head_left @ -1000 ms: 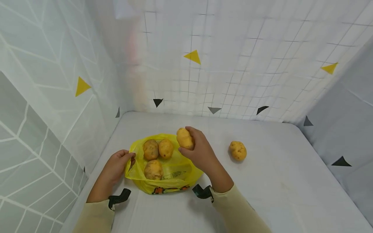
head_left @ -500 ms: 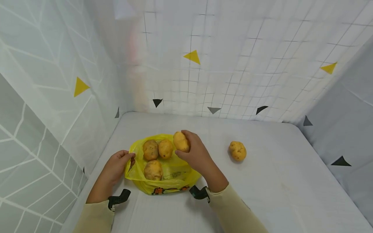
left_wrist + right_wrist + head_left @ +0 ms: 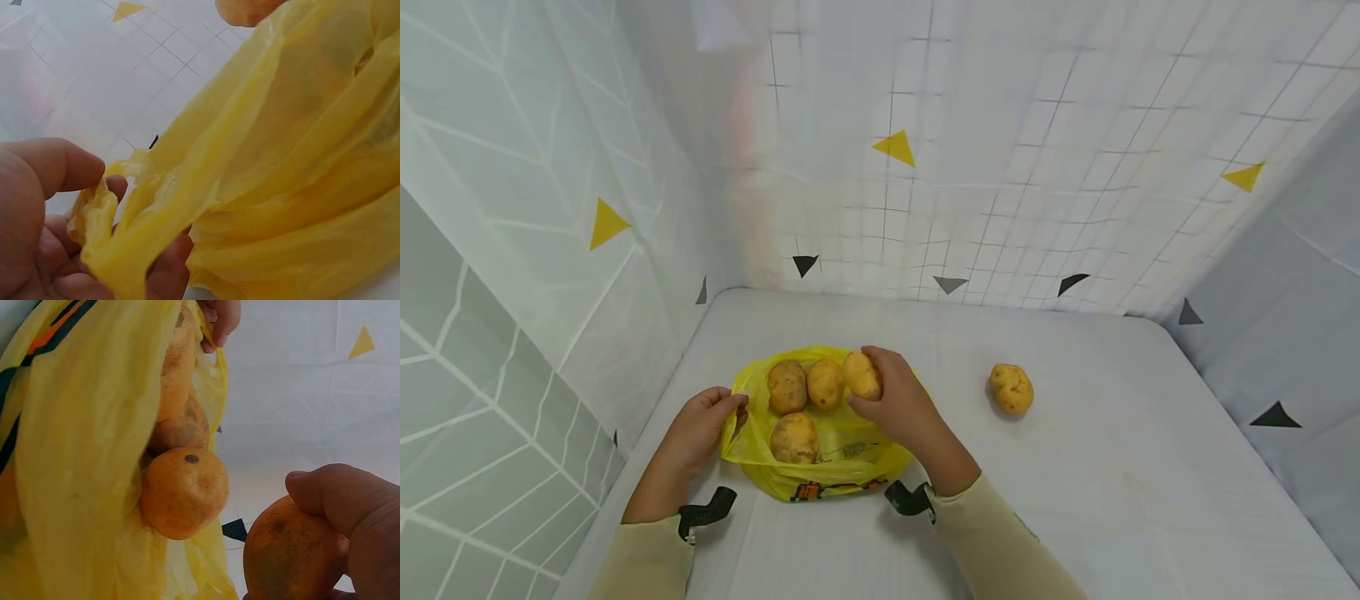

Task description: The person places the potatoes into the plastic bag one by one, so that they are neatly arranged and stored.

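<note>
A yellow plastic bag (image 3: 850,437) lies with its mouth spread, and several potatoes sit in it: a brownish potato (image 3: 787,387) at the back left, a paler potato (image 3: 825,385) beside it and a larger potato (image 3: 795,438) nearer the front. My left hand (image 3: 700,425) pinches the bag's left edge between thumb and fingers; the left wrist view shows the gathered plastic (image 3: 106,219) there. Over the bag's right back part, my right hand (image 3: 901,404) grips another potato (image 3: 862,377), which the right wrist view shows apart from the bagged ones.
One loose potato (image 3: 1011,389) lies on the white-covered table (image 3: 1120,467), right of the bag. Patterned sheets (image 3: 1000,150) with coloured triangles hang behind and at both sides. Dark wrist mounts (image 3: 707,507) stick out from both sleeves.
My right hand has carried its potato a little left and toward me, close to the paler potato in the bag. The left hand and the bag stay nearly still.
</note>
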`<state>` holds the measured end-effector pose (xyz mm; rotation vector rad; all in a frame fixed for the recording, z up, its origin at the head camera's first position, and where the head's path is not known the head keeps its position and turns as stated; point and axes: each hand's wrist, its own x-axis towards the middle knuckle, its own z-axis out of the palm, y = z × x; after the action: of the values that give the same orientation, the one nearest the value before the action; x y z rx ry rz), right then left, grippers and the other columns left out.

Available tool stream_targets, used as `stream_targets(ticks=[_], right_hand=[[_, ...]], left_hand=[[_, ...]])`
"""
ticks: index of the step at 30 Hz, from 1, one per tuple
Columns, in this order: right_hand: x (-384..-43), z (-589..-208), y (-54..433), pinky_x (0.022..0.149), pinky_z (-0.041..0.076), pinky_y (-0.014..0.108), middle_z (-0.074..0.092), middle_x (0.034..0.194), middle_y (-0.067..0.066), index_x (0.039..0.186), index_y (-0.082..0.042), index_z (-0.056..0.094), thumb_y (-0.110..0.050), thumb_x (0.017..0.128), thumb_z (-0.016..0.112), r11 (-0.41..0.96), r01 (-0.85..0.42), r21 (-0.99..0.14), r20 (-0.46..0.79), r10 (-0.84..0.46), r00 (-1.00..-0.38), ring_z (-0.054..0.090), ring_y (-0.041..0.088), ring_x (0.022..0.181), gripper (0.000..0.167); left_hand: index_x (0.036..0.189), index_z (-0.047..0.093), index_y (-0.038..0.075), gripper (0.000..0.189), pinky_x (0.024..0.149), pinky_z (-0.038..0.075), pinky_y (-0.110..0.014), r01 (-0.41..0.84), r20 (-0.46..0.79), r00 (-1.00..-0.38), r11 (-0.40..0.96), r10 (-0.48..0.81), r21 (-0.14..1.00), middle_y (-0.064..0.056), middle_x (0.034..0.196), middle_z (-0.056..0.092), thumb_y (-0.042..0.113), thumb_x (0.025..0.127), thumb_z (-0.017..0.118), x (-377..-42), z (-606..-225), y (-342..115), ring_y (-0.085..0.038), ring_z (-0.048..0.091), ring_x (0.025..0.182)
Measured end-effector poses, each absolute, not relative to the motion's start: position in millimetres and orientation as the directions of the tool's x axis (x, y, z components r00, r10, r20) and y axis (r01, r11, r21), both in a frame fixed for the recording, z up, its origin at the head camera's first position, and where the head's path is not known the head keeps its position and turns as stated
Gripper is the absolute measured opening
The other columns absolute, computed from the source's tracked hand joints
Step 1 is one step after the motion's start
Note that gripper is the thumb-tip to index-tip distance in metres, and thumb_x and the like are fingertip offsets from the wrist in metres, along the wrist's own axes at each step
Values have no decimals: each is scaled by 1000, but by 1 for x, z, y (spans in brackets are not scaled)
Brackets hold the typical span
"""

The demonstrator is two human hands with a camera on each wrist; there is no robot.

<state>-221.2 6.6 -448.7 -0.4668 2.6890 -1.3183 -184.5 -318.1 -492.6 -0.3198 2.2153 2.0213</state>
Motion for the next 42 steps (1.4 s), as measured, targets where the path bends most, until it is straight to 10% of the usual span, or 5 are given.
stream_targets(ticks=[42], right_hand=[[-237, -493, -9, 113, 48, 51, 41, 162, 11, 160, -19, 39, -38, 92, 81, 779, -180, -601, 18, -212, -977, 52, 33, 141, 82]], left_hand=[[116, 58, 0, 32, 78, 54, -21, -289, -279, -957, 135, -84, 948, -2, 97, 63, 31, 109, 58, -184, -487, -316, -15, 58, 92]])
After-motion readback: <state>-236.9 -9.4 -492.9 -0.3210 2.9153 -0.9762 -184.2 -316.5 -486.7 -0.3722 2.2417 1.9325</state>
